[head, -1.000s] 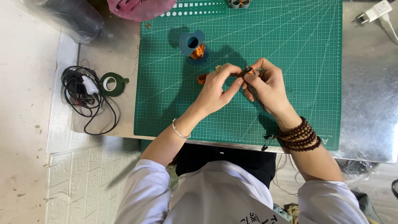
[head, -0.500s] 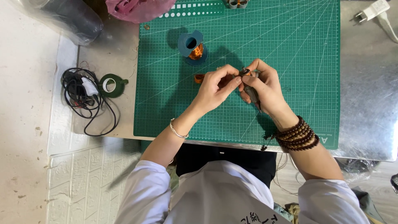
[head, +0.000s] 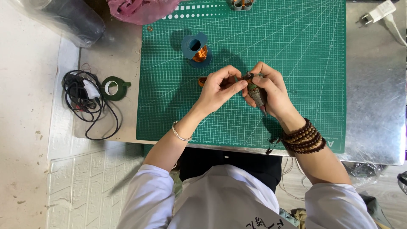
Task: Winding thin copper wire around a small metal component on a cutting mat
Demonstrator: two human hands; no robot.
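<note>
Above the green cutting mat (head: 296,55), the right hand (head: 271,91) gripped a small motor armature (head: 255,91), steadying it while the left hand (head: 218,89) pinched, seemingly, fine wire at its tip; a copper-wire spool (head: 196,49) stood just beyond.

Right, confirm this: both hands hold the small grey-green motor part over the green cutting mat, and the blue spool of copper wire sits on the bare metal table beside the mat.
Not quite. In the head view the blue spool of copper wire stands on the green cutting mat, not the metal table. The left hand and right hand do hold the grey-green motor part over it.
</note>
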